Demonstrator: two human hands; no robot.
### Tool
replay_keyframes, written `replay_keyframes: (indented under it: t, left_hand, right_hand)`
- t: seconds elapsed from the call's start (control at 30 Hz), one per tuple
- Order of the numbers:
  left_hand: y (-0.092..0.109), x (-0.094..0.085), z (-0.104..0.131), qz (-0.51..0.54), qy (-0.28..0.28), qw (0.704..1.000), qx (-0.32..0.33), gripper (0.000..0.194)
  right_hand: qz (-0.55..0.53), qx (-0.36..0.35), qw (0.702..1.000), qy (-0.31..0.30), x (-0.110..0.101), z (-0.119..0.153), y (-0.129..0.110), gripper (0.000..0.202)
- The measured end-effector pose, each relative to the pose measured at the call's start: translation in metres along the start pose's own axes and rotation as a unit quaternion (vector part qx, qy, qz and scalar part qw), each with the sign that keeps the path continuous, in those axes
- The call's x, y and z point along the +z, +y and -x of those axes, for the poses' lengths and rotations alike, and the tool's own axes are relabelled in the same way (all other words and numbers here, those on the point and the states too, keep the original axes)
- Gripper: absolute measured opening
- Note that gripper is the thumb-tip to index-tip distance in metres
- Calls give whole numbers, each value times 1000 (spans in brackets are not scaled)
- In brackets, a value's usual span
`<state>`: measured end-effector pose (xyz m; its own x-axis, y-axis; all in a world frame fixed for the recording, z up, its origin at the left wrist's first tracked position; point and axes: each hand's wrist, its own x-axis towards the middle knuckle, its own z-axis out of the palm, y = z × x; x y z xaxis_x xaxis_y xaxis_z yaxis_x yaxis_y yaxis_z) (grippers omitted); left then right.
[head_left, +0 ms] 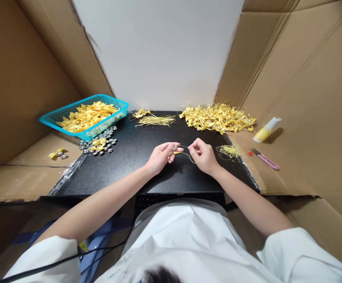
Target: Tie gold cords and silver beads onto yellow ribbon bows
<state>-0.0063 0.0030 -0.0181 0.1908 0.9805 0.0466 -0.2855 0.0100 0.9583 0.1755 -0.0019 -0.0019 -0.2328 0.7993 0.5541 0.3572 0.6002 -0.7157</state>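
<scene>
My left hand (164,155) is closed in a pinch over the middle of the black table, holding a small silver ball (175,148) that looks like a bell. A bit of yellow ribbon (176,153) shows under those fingertips. To its right, my right hand (202,155) pinches the end of a thin strand stretched between both hands; whether it is thread or wire I cannot tell. A yellow cord (188,155) curves below, from the left fingers towards the right hand. Both hands are held just above the tabletop, a short gap apart.
At left, a teal basket (84,135) holds yellow bows beside loose silver balls (109,144). Cut yellow cords (156,120) lie at the back. Finished-looking bows (218,118) are heaped back right, near cord scraps (230,151), pink-handled snips (267,160) and a cone-shaped spool (267,129). Cardboard walls flank the table.
</scene>
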Motion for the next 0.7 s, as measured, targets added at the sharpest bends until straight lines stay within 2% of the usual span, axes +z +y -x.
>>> replay_keyframes:
  t: [0.3,0.7]
  left_hand:
    - [4,5,4,26,-23,999,-26,50]
    - [-2,-1,1,-38,3,999,13,43]
  right_hand:
    - [83,-42,995,-16,13,4,2,17]
    - [75,-46,996,-2,16,8,0,17]
